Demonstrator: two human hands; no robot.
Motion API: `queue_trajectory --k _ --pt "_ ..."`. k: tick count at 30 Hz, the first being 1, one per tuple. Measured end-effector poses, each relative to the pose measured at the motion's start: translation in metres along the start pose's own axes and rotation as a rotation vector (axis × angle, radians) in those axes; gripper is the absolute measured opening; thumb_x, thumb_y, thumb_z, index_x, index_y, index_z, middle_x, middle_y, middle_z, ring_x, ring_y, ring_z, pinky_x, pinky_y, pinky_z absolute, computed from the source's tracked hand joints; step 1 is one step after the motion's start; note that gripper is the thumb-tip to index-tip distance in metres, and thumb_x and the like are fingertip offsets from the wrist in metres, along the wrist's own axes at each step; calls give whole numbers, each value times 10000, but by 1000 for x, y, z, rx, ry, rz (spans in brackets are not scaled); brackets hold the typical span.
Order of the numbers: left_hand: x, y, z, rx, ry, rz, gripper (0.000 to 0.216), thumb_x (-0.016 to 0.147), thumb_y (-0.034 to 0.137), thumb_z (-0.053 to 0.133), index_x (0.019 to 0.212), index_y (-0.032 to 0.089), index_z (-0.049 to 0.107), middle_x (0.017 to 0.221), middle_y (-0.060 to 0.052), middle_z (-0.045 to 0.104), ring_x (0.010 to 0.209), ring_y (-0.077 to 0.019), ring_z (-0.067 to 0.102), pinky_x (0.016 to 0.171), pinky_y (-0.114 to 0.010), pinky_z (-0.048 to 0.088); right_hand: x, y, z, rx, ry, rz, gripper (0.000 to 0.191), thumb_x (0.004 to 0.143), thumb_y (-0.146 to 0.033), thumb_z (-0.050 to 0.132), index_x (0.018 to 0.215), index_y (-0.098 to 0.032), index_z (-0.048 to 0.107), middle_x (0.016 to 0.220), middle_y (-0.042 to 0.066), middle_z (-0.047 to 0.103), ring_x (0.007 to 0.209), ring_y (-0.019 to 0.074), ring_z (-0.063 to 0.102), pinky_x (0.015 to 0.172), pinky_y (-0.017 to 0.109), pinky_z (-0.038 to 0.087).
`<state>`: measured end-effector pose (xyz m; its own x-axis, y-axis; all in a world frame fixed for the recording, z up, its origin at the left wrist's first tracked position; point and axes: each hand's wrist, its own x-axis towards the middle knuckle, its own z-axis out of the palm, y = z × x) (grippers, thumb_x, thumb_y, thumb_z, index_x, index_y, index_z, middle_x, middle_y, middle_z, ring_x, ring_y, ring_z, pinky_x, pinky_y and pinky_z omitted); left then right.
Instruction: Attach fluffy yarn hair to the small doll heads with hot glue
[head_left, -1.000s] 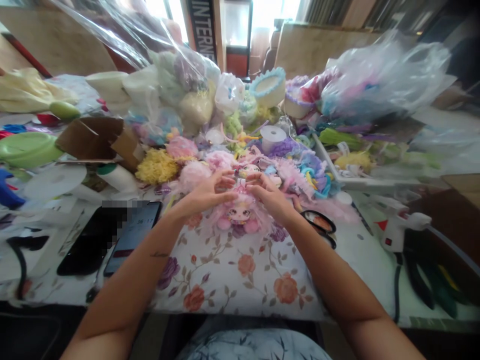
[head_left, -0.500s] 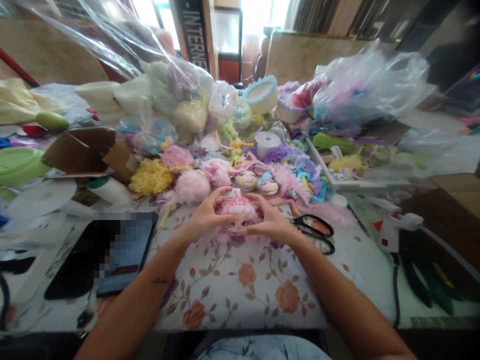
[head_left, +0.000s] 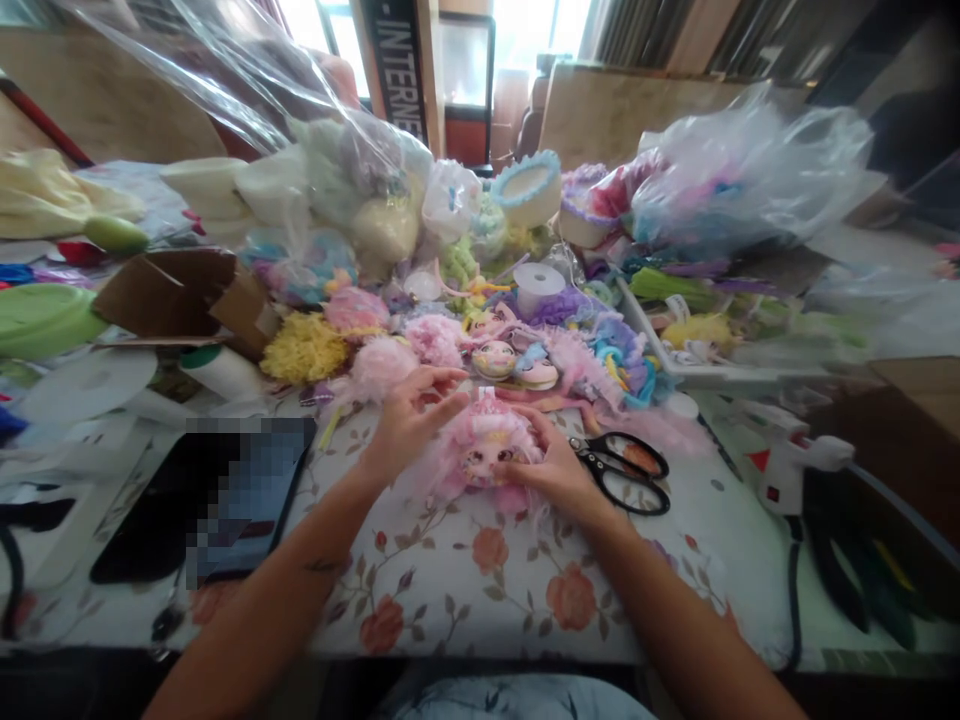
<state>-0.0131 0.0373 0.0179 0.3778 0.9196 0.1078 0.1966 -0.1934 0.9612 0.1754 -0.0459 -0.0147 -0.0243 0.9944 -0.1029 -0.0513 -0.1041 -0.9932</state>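
Note:
A pink doll head (head_left: 480, 460) with fluffy pink hair and a painted face is upright on the flowered tablecloth, a small white tab at its top. My right hand (head_left: 551, 465) grips its right side, thumb across the face near the cheek and fingers behind in the hair. My left hand (head_left: 420, 415) is raised just left of the head, thumb and fingers apart, with nothing between them. Just beyond the head lie flat doll faces (head_left: 495, 357) and a pale pink pompom (head_left: 384, 368).
Black-handled scissors (head_left: 626, 470) lie beside my right wrist. A glue gun (head_left: 787, 460) stands at the right, near a white tray (head_left: 652, 335). To the left are a phone (head_left: 262, 490), a cardboard box (head_left: 176, 295) and a yellow pompom (head_left: 304, 348). A white spool (head_left: 538, 285) sits in the pile behind.
My left hand has let go of the doll head and moved slightly left, its fingers opening. My right hand still holds the head, whose face is now less covered.

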Motion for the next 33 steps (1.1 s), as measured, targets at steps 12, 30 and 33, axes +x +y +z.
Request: queue_trajectory --k 12,30,33 --pt "28 3 7 116 -315 37 253 731 407 714 772 158 714 762 -30 684 700 -160 600 613 -239 452 1 2 3 -14 13 11 731 543 -290 858 1190 -246 522 1136 38 625 1028 225 600 893 357 482" --pt "26 -3 1 34 -383 -29 199 677 360 752 679 162 731 729 -44 682 697 -171 606 626 -258 474 0 4 2 -77 -9 11 766 527 -266 863 1214 -278 525 1023 8 636 945 214 609 828 337 495" --pt "27 -3 0 27 -354 -82 237 713 398 720 769 169 741 751 -37 701 672 -162 606 608 -249 470 1 4 2 -25 -2 1 748 538 -259 856 1208 -269 523 1071 16 635 974 215 608 851 340 492"
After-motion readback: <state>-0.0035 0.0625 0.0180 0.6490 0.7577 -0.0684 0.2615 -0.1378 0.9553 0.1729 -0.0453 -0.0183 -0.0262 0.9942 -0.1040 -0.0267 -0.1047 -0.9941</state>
